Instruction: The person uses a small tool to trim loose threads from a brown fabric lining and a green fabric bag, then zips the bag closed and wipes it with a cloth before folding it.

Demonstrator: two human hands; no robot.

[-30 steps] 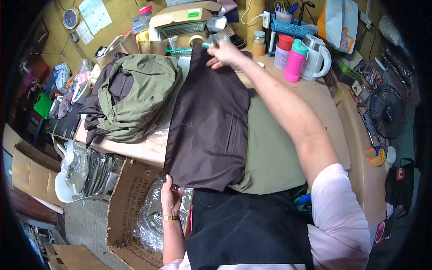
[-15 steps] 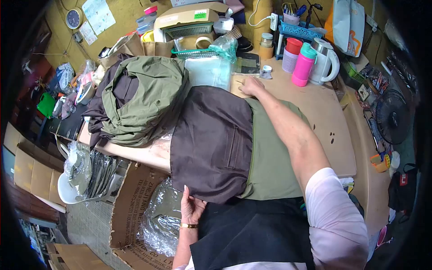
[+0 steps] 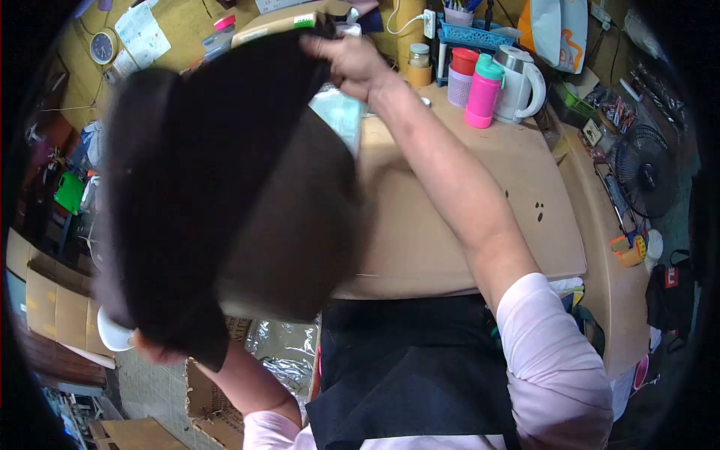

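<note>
Head view: cloth (image 3: 195, 172) hangs over the left part of the table (image 3: 480, 225), stretched between two hands; it is blurred.
Cloth: very dark on the left, with a paler brownish-olive part on the right; its top end is near the back of the table, its bottom end beyond the front edge.
Right hand: (image 3: 356, 66) pinches the cloth's top corner, arm reaching across the table.
Left hand: (image 3: 159, 349) at the cloth's lower edge, partly covered and blurred; I cannot tell whether its fingers are closed.
Table: brown top with a few dark spots (image 3: 539, 210) towards the right; a pale clear sheet (image 3: 341, 124) lies just beyond the cloth.
Back right: pink bottle (image 3: 481, 97) between a red cup (image 3: 464, 62) and a white kettle (image 3: 516, 86); a jar (image 3: 419, 56) and a blue basket (image 3: 476, 34) behind.
Carton: (image 3: 206, 396) open, below the table's front, beside the left forearm, with shiny clear plastic (image 3: 289, 337) in it.
Apron: (image 3: 420, 360) black, worn over a pale pink top (image 3: 551, 330), close to the table's front edge.
Far right: black fan (image 3: 646, 169).
Wall: round clock (image 3: 103, 46) at upper left.
</note>
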